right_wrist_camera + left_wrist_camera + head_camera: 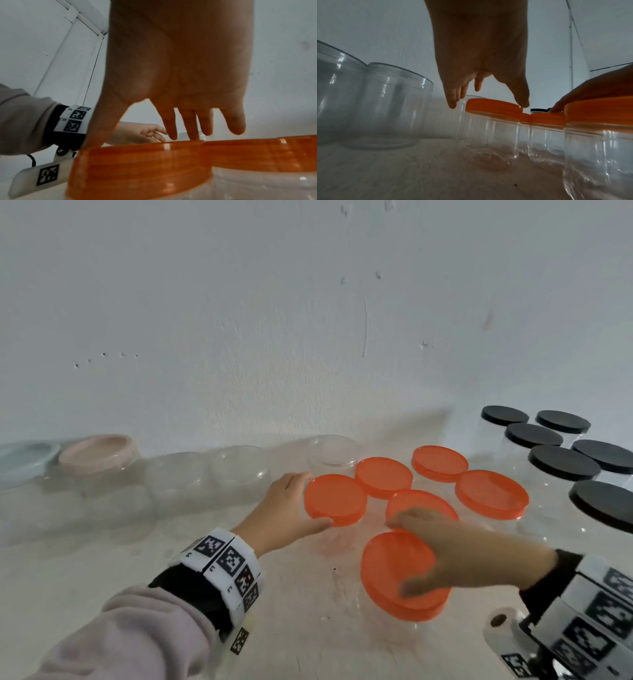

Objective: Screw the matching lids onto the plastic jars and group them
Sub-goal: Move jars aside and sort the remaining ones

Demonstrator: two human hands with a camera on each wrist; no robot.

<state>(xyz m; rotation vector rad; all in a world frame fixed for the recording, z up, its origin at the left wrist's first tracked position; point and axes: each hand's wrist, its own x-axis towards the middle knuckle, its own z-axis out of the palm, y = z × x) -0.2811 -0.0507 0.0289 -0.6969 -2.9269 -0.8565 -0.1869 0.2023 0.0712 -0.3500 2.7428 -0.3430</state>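
Nearest, the right hand (469, 556) lies flat-fingered over the clear plastic jar with round orange lid (400, 575), gripping nothing. Beyond it, the left hand (284, 508), spread open, touches another orange-lidded jar (335, 498). Slide both jars gently into the cluster beyond, upright.

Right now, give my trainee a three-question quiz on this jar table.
1. True or false: every black-lidded jar stands right of the orange group.
2. How many orange lids show in the head view? A four, B six, C eight.
3. Fill in: the left hand touches an ____ lid.

Key: 1 true; 2 B; 3 orange.
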